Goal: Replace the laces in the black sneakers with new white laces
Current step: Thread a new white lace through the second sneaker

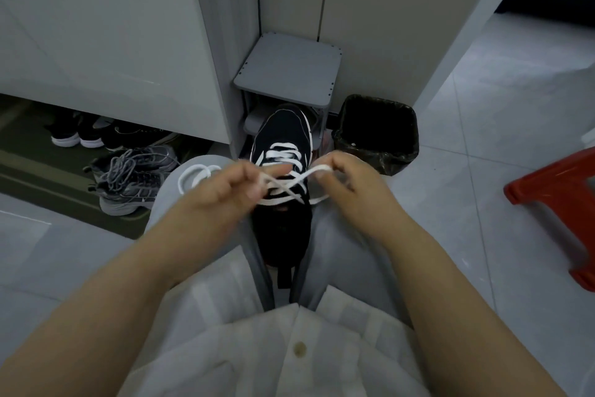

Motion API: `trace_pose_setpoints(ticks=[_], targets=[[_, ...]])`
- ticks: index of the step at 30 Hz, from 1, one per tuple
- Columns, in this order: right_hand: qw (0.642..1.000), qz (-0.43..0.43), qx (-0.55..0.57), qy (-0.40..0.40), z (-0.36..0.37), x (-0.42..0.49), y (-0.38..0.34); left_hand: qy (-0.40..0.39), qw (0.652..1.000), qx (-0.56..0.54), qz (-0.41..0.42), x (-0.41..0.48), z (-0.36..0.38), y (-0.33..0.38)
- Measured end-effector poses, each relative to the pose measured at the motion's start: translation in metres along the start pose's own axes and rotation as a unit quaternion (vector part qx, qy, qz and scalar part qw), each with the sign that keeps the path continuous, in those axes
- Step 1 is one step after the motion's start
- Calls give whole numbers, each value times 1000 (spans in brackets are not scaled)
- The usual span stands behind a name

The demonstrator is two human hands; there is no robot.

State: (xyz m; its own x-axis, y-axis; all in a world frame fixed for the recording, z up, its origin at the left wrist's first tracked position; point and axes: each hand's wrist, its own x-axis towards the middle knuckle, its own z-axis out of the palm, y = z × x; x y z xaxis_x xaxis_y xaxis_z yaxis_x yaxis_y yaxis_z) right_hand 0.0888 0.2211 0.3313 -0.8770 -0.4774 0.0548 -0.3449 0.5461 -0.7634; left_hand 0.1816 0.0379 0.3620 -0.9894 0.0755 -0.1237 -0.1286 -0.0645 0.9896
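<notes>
Two ends of the white lace are in my hands, and they cross each other above the open mouth of the black sneaker. My left hand pinches one end between the thumb and the curled fingers. My right hand pinches the other end in the same way, with the tip of the lace showing beside the thumb. The sneaker sits between my knees, with the toe pointing away from me, and its front rows are already laced in white. On my left knee lies a second white lace, loosely coiled. Beyond the toe stands a small grey shelf, and just beside it a bin with a black bag. To my left a pair of grey sneakers lies on the floor, and to my right is a red stool.
</notes>
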Motion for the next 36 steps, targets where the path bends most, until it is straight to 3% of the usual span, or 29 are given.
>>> trace_pose_setpoints(ticks=[2,4,5,6,7,8,9,10,12,16,20,21,23,25,26,28,30,31,32,33,34,36], targets=[[991,24,127,-21,-15,-3,-7,47,977,-209,13,5,-2,15],[985,31,169,-16,-29,-5,-9,75,968,-239,-11,10,-7,21],[985,33,168,-8,-34,-6,-9,84,986,-140,-40,12,-10,20],[986,36,163,3,-39,-6,-9,78,994,45,-64,15,-14,14],[985,38,168,14,-42,-7,-10,57,964,249,-71,17,-15,7],[982,38,181,22,-43,-8,-11,26,910,408,-62,17,-15,1],[980,37,193,27,-44,-9,-13,2,860,508,-45,17,-12,-3],[979,36,199,30,-43,-10,-15,-13,824,566,-27,15,-8,-6],[978,36,205,33,-38,-12,-15,-15,789,614,-9,17,-6,-7],[986,47,158,40,-19,-15,-5,18,763,646,5,13,-28,-8],[994,60,85,18,-4,-20,6,65,724,686,-38,2,-44,-5],[995,59,83,16,-2,-21,6,72,736,672,-27,-1,-46,-3],[996,49,69,17,2,-23,5,105,833,543,25,-5,-46,5],[999,44,29,15,7,-24,4,148,937,309,67,-6,-36,13],[999,39,7,11,9,-23,3,160,968,179,77,-5,-30,15],[999,23,-24,5,16,-21,3,172,981,-40,82,0,-14,17],[1000,9,-27,10,23,-19,1,158,971,-166,67,1,-5,20],[999,3,-28,20,26,-18,0,156,973,-164,48,2,-7,20],[999,-4,-32,33,28,-17,0,160,982,-95,28,1,-11,18],[998,-9,-37,48,29,-17,0,155,987,41,13,-1,-16,16],[997,-11,-40,61,30,-17,1,142,968,208,4,-3,-20,12],[997,-12,-35,74,32,-18,2,67,885,460,-12,-8,-29,6]])
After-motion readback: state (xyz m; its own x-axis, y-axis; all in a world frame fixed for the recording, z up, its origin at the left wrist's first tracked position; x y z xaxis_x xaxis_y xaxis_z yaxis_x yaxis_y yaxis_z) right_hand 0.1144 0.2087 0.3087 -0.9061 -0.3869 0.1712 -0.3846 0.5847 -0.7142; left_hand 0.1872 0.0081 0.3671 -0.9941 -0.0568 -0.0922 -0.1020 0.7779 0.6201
